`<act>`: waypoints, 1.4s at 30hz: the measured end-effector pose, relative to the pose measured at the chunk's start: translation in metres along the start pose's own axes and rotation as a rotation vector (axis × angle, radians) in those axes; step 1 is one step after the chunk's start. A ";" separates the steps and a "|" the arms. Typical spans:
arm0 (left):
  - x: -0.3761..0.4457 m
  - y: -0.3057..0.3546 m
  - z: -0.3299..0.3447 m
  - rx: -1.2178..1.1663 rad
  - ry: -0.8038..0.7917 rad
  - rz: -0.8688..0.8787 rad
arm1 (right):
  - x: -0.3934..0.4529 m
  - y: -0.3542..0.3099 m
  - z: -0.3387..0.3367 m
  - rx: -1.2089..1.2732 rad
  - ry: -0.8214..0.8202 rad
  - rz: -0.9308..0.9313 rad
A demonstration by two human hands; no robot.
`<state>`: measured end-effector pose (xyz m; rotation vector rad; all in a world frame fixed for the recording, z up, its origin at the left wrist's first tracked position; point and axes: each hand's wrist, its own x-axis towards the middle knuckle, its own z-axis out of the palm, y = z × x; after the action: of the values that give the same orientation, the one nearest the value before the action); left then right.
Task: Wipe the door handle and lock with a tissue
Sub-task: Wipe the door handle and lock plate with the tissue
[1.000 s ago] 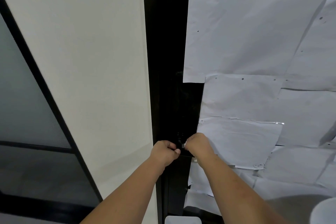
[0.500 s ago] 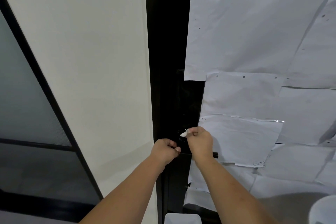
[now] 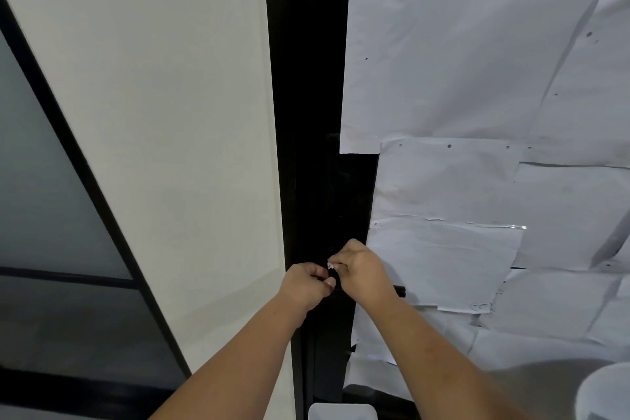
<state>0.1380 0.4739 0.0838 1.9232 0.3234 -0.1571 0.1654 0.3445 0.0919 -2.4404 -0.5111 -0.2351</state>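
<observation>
Many white paper sheets cover a black door beside a cream wall. Right hand pinches the tissue, now lower, near the handle; left hand stays clenched alongside.

The door frame runs between the wall on its left and the paper sheets on its right. The lock panel sits on the frame. Below it, the left hand and right hand meet, a tissue between them. The handle juts right of the right hand.
</observation>
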 end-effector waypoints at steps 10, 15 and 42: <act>0.002 -0.003 -0.001 -0.001 -0.005 -0.004 | 0.005 0.005 -0.009 -0.086 -0.084 0.288; 0.004 -0.003 -0.001 -0.013 -0.010 -0.002 | -0.004 0.008 -0.023 0.026 0.049 0.428; 0.002 -0.001 -0.001 -0.009 -0.024 -0.018 | -0.003 -0.009 0.000 -0.126 -0.064 0.141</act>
<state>0.1402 0.4758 0.0832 1.9086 0.3257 -0.1901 0.1589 0.3504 0.0966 -2.6009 -0.3588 -0.1336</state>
